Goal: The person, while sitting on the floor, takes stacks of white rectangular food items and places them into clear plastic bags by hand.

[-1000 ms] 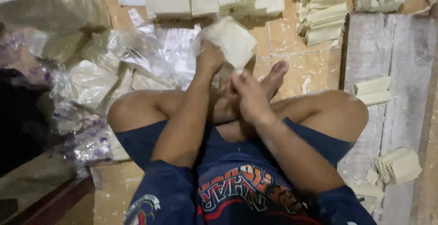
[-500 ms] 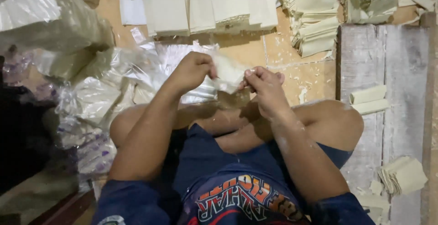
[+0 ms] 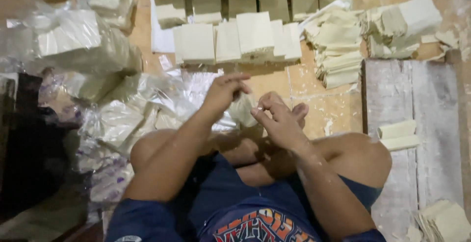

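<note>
I sit cross-legged on the floor, with both hands raised over my feet. My left hand [image 3: 223,94] holds a small pale packet [image 3: 242,111] from the left, its fingers partly lifted above it. From the right, my right hand [image 3: 278,120] pinches the packet's near edge with curled fingertips. Clear plastic bags of the same pale pieces [image 3: 122,119] lie just left of my left arm. A row of pale square stacks [image 3: 235,41] stands ahead of both hands.
More bagged stacks [image 3: 73,41] pile up at the far left. Loose folded pale sheets [image 3: 338,50] and a heap [image 3: 407,24] lie at the back right. A grey wooden board [image 3: 422,124] on the right carries a few pieces [image 3: 397,135]; another stack [image 3: 444,221] sits bottom right.
The pale packet came down from above my knees to between both hands. My view tilted up, showing more of the stacks ahead.
</note>
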